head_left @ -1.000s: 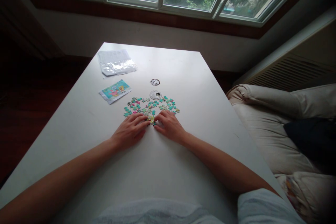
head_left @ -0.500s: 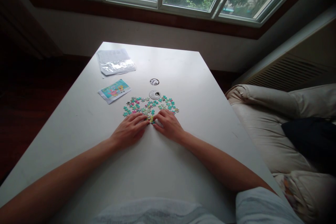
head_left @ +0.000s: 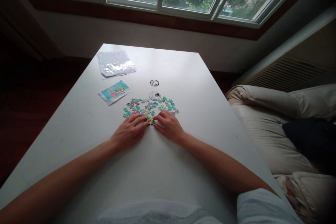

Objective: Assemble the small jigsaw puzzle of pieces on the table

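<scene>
Small jigsaw pieces (head_left: 136,107) in teal, green, pink and yellow lie spread over the white table in front of me. At their near edge sits a small cluster of mostly yellow jigsaw pieces (head_left: 150,120), between my two hands. My left hand (head_left: 130,126) has its fingertips and thumb closed on the cluster's left side. From the right, my right hand (head_left: 168,126) grips the same cluster with thumb and index finger, its other fingers curled over nearby pieces. The fingers partly hide the cluster, so single pieces in it cannot be told apart.
Left of the pieces lies a colourful cartoon picture card (head_left: 114,92). Beyond it is a clear plastic bag (head_left: 117,63) with papers. Two round inserts, a near one (head_left: 154,95) and a far one (head_left: 154,83), are set in the white table (head_left: 189,84). A beige sofa (head_left: 262,122) stands right.
The hands stay at the cluster with only very slight finger movement. The whole view has shifted a few pixels.
</scene>
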`<state>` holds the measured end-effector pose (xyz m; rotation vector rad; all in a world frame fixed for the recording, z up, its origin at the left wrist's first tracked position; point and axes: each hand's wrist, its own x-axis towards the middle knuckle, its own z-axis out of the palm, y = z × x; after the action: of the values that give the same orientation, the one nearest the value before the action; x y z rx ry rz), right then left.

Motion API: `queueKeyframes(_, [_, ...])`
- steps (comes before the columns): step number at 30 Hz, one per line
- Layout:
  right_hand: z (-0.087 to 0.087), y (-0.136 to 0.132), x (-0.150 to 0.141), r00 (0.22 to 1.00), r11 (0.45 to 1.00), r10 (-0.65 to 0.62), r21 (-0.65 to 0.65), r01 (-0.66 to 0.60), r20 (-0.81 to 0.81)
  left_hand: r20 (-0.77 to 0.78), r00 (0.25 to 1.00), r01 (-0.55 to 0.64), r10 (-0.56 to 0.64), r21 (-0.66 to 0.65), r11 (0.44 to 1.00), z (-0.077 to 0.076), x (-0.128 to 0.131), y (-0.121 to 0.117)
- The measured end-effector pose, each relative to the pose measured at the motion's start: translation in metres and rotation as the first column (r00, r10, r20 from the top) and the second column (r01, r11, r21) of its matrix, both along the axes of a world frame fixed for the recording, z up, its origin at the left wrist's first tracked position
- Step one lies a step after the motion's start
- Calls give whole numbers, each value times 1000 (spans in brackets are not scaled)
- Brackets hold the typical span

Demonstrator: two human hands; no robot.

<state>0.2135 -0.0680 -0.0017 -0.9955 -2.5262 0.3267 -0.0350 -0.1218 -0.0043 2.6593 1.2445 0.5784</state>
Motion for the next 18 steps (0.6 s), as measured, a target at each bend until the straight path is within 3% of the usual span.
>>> queueKeyframes(12, [6, -2, 3, 999, 994, 49, 97, -51, 21, -27, 1000, -4, 5, 16, 1000, 0, -1, 0])
queueKeyframes(18, [5, -4, 2, 996, 997, 29, 69, -35, 80, -27, 1000, 3, -2, 17, 1000, 0, -1, -1])
